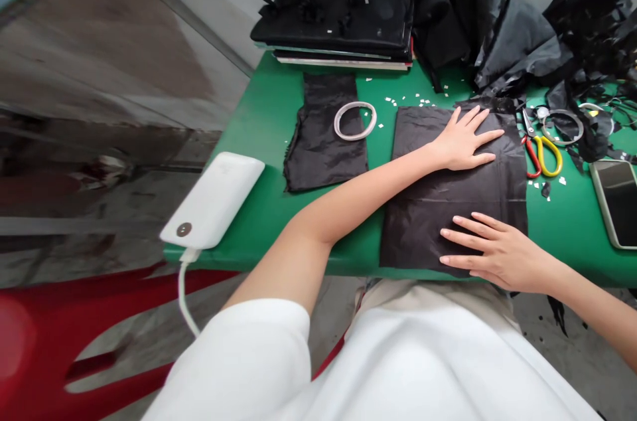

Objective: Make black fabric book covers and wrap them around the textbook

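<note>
A black fabric piece (423, 208) lies flat at the front of the green table (259, 122). On its upper part rests my left hand (465, 139), palm down with fingers spread. Nearer the front edge, my right hand (497, 252) also lies on the cloth, fingers stretched out to the left. Neither hand grips anything. Just right of the cloth are scissors (547, 155) with one red and one yellow handle loop. To the left, a ring of pale tape (355, 121) sits on a smaller black fabric piece (323, 155).
A white power bank (213, 198) with a cable lies at the table's left corner. Behind, folded black fabric (338, 9) is stacked on books, beside crumpled black cloth (522, 42). A phone (617, 202) lies at right. A red chair (30, 341) stands below left.
</note>
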A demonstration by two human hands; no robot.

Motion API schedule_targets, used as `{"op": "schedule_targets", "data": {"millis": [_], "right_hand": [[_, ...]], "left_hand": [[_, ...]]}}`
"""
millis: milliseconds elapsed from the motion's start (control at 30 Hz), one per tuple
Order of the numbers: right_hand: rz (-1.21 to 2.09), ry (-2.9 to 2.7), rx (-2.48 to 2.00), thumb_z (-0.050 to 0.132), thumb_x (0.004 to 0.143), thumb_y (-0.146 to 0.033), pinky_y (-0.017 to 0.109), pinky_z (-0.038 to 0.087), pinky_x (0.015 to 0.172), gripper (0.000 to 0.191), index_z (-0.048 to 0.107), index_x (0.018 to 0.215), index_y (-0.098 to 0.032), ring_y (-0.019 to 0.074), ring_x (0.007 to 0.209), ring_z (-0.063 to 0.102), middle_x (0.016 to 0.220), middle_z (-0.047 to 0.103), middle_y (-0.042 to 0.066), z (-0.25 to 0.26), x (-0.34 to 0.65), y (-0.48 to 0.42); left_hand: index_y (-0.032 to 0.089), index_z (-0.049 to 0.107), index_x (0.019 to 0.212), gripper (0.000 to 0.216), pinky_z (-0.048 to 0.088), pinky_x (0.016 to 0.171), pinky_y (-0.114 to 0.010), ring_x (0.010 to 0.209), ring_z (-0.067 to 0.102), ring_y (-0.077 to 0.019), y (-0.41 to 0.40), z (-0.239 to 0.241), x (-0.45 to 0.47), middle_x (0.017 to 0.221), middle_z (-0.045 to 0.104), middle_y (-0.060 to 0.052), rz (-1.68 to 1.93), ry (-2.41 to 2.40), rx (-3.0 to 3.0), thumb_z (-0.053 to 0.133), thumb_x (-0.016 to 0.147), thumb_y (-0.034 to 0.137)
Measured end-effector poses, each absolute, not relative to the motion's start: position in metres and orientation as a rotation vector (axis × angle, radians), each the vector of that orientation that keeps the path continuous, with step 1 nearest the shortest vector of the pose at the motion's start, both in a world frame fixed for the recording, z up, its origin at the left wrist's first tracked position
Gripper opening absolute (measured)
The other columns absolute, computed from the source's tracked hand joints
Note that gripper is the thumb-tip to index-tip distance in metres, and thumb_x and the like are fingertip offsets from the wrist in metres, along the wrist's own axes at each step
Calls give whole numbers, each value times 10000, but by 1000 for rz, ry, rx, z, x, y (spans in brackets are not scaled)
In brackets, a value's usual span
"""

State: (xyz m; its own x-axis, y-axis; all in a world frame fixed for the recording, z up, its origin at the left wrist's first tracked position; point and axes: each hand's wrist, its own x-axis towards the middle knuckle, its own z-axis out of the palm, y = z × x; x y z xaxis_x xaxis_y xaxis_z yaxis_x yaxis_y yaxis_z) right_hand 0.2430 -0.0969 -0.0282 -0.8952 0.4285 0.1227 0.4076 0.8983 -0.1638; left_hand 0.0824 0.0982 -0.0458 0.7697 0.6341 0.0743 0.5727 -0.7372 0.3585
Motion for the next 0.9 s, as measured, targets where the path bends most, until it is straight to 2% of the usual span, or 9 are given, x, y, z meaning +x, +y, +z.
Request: {"op": "schedule_targets", "data": {"millis": [133,300,567,767,900], "right_hand": [[163,-2884,-642,564,997,-324,425,326,1245,530,468,1518,-346,217,1522,351,1612,419,-64,-34,239,-110],[125,-2862,-692,554,994,-307,419,359,1225,536,466,1523,-281,218,1503,382,1593,448,-58,-36,237,-121],[51,-2860,-759,516,991,-313,442,391,1187,566,436,1541,-204,256,1501,378,1617,409,-24,-33,233,-130],[40,-2841,-862,493,993,-380,456,379,1196,605,411,1558,-180,273,1536,315,1646,357,17,-32,232,-139],[15,-2720,-1056,491,995,-438,456,369,1203,630,412,1556,-162,272,1547,294,1633,383,59,-39,229,-153]], "left_hand": [[317,459,1537,635,74,1242,-674,1576,165,-408,107,-45,80,1693,258,-108,296,864,2677,488,958,577],[298,442,1551,651,100,1283,-567,1587,150,-376,125,-47,80,1703,239,-71,250,801,2685,468,965,580],[307,410,1566,669,107,1299,-492,1597,115,-335,151,-50,86,1715,195,8,184,690,2726,411,958,587],[201,242,1633,783,117,1303,-430,1598,121,-296,169,-48,91,1712,196,-28,92,644,2719,349,952,573],[114,156,1642,805,81,1307,-449,1601,111,-290,168,-45,91,1717,149,-66,93,694,2713,288,960,522]]}}
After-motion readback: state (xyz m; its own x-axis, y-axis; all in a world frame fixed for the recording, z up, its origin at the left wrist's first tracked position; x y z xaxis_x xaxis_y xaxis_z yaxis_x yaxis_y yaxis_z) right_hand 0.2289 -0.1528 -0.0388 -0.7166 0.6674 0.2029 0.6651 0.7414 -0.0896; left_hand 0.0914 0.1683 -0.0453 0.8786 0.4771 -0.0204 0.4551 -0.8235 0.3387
